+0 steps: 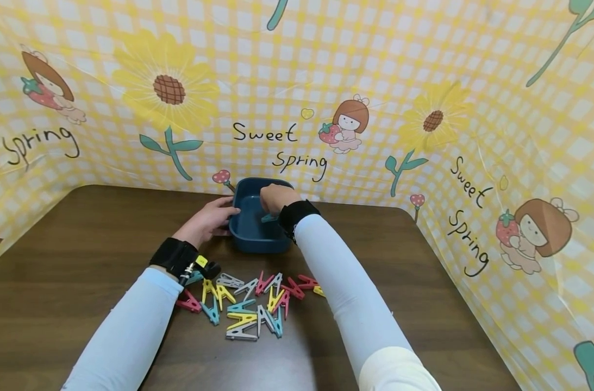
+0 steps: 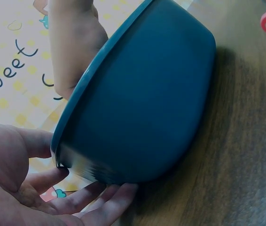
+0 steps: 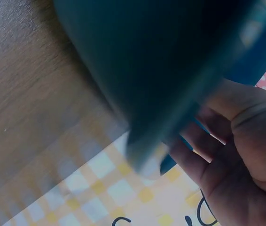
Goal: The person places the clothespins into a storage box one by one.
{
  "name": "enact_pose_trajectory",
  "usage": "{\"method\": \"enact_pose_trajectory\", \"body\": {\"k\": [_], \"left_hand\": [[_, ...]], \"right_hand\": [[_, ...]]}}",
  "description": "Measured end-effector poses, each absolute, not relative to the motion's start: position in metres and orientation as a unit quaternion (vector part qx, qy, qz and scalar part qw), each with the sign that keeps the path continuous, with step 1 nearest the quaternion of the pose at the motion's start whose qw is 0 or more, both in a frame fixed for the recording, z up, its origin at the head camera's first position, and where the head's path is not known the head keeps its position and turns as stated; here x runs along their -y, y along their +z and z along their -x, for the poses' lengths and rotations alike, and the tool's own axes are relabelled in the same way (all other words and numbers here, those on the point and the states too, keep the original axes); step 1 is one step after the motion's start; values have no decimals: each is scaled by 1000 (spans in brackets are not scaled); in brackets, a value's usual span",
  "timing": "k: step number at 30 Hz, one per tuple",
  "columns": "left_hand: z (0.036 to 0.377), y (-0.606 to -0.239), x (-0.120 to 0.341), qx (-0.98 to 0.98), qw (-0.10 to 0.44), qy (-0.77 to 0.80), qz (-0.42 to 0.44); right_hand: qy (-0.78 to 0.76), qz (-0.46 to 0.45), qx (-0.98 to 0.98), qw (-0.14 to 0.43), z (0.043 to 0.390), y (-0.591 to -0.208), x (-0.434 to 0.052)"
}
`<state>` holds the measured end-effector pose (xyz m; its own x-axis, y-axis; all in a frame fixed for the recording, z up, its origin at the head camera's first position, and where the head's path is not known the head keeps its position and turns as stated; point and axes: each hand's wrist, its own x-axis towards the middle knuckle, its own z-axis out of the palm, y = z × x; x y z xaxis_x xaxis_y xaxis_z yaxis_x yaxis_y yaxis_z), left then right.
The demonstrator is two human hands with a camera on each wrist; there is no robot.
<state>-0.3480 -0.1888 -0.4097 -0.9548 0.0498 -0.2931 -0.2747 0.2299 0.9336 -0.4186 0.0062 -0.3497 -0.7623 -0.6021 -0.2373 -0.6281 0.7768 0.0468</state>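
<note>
A dark blue plastic tub [image 1: 261, 245] with rounded corners stands at the back of the table. My left hand [image 1: 210, 220] grips its left side, thumb at the rim and fingers [image 2: 112, 202] against the outer wall. Over the rim, my right hand [image 1: 279, 198] reaches down into the tub; its fingertips are hidden behind the wall in the right wrist view. A blue clothespin [image 1: 269, 218] shows inside, just below the right hand, and I cannot tell whether the fingers hold it. Several clothespins [image 1: 241, 320] in yellow, red, grey and blue lie scattered in front of the tub.
The brown wooden table [image 1: 106, 244] extends on both sides of the tub. A yellow-checked printed cloth [image 1: 257, 81] rises behind the table and along its sides, close behind the tub.
</note>
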Motion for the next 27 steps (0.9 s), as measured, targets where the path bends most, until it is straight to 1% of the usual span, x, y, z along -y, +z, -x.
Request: {"method": "enact_pose_trajectory", "body": {"k": [8,15,19,24,27], "left_hand": [[346,-408,190,-772,129,617,75],[347,-411,187,-777,132,613,62],[346,-412,188,-774,134,615,64],[345,-410,188,-776,133,613,65],[346,-409,187,-776,130,613,65]], "right_hand": [[74,310,-946,62,427,-352,-8],[49,288,-955,56,424,-351,-22],[27,297,-954,36,423,-353,-29],[-9,298,-954,19,416,-349,-39],[-32,307,-951,-4,409,-347,-49]]}}
